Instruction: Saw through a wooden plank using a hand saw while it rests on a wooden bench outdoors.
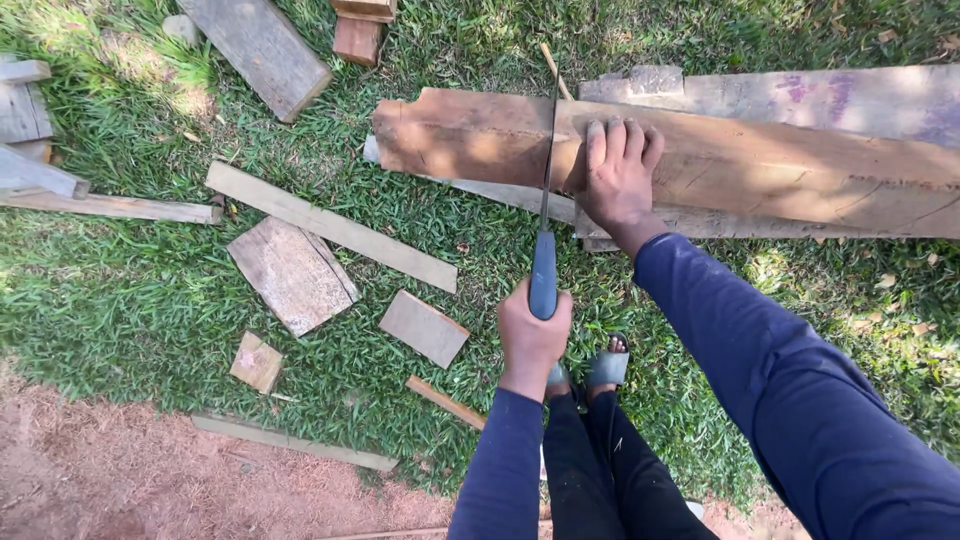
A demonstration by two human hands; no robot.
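Navy long sleeves, black trousers, seemingly grey open-toed sandals

Plank [760, 165] lying crosswise on grass [130, 290], far side of the person's feet [590, 368]. Second board [800, 95] just behind it, touching. Saw [545, 200] set across plank near its left end, blade upright. Left hand [533, 335] on saw handle, before the plank; right hand [620, 175] flat on plank, just right of blade. Offcuts [295, 275] scattered on grass to the left; long strip [330, 227] slanting between them and plank. Bare soil [120, 480] nearest, lower left
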